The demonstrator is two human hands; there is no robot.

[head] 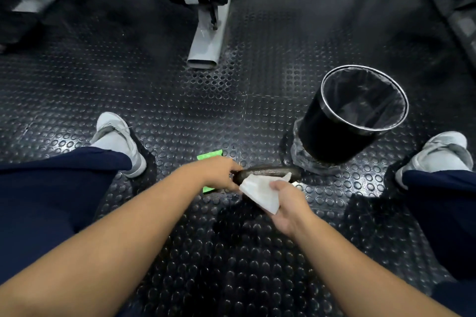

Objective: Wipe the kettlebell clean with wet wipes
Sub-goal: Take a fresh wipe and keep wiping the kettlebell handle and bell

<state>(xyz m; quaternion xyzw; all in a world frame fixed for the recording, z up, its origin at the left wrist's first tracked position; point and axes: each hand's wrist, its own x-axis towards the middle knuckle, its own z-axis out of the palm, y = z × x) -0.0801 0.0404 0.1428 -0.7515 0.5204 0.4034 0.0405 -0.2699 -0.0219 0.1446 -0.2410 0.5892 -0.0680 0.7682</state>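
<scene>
While the kettlebell handle point(268, 171) lies crosswise between the person's feet, long axis running left to right, the left hand point(216, 172) wraps its fingers round the left end. The right hand point(286, 201), nearer the middle, pinches a white wet wipe point(260, 193) that touches the bar's near side.

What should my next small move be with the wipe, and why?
Probably draw the wipe rightward along the kettlebell handle. The right grip pinches the wipe, whose top edge lies on the handle; the left grip holds the handle's left end steady, and the right end shows bare beyond the wipe.
</scene>
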